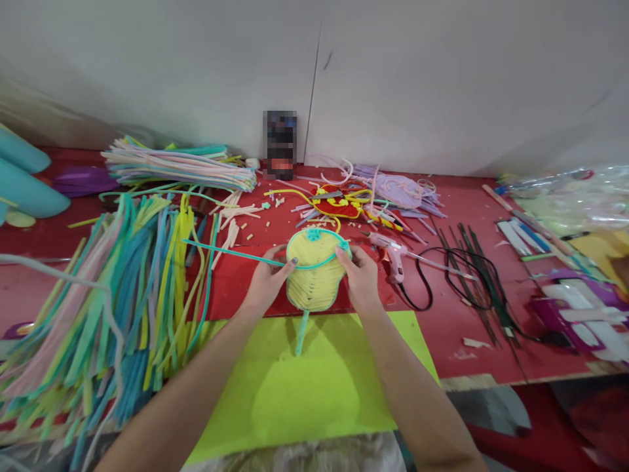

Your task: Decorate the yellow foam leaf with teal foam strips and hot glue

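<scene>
Between my hands is a yellow fan-shaped pipe-cleaner piece [314, 288], with a green rim, a small teal flower near its top and a pale green stem pointing down. A teal pipe cleaner [230, 254] bows across its front, and its free end sticks out to the left. My left hand [270, 275] pinches this pipe cleaner at the piece's left edge, thumb in front. At the upper right edge my right hand [360, 270] grips the piece and the pipe cleaner together between thumb and fingers. The fingers behind the piece are partly hidden.
Loose pipe cleaners [108, 295] cover the left side, below a bundled stack [181, 167]. A pink glue gun [393, 255] with a black cord lies to the right. Yellow-green sheet [304, 387] lies in front; scissors [328, 195] rest among scraps behind.
</scene>
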Motion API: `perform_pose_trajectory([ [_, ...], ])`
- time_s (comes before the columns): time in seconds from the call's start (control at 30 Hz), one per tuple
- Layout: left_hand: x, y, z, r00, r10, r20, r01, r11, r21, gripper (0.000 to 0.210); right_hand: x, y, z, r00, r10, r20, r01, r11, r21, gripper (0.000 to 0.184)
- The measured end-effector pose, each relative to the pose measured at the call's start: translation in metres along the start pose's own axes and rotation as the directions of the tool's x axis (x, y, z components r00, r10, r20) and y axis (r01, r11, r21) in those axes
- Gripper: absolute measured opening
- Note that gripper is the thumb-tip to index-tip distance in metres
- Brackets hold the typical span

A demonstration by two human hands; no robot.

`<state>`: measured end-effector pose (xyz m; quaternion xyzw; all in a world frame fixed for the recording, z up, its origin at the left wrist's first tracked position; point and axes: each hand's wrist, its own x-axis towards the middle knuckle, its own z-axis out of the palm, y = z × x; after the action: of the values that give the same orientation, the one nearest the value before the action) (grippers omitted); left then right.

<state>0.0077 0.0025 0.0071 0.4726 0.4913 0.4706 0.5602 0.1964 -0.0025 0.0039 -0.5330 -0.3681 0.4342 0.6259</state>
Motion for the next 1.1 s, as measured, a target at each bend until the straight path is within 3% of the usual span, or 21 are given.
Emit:
perform_pose_trajectory([
  [0.27,0.0006,-0.0036,0.0000,0.999,-0.045,0.010,0.044,0.997,0.056,0.065,-0.0013,-0.0021,0.0021,1.000,0.005,0.017,-0.005,1.000,-0.028,0.029],
  [0.43,-0.0019,-0.0034,0.0001,1.000,0.022,0.022,-0.025,0.992,0.123,0.064,-0.0023,-0.0028,0.0020,0.999,0.020,0.038,-0.019,0.999,-0.036,0.029],
  [0.5,-0.0030,-0.0028,-0.0003,0.998,0.053,-0.027,-0.047,0.982,0.184,0.065,-0.0026,-0.0036,0.0022,0.999,0.016,0.034,-0.014,0.998,-0.057,0.030],
  [0.63,-0.0038,-0.0013,-0.0026,0.963,0.128,-0.238,-0.042,0.942,0.334,0.075,-0.0031,-0.0049,0.0024,0.999,-0.014,0.047,0.020,0.991,-0.130,0.030],
  [0.73,-0.0051,0.0003,-0.0043,0.941,0.166,-0.293,-0.014,0.888,0.460,0.076,-0.0040,-0.0055,0.0027,0.996,-0.051,0.073,0.065,0.978,-0.198,0.029],
  [0.87,-0.0084,0.0021,-0.0053,0.941,0.262,-0.215,-0.067,0.766,0.639,0.066,-0.0055,-0.0063,0.0041,0.994,-0.073,0.082,0.091,0.967,-0.238,0.028],
  [1.0,-0.0090,-0.0009,-0.0060,0.916,0.397,-0.047,-0.234,0.627,0.743,0.051,-0.0063,-0.0064,0.0052,0.992,-0.066,0.105,0.091,0.963,-0.255,0.029],
  [1.1,-0.0064,-0.0072,-0.0076,0.883,0.464,0.076,-0.364,0.572,0.735,0.048,-0.0060,-0.0054,0.0051,0.992,-0.064,0.107,0.091,0.960,-0.263,0.029],
])
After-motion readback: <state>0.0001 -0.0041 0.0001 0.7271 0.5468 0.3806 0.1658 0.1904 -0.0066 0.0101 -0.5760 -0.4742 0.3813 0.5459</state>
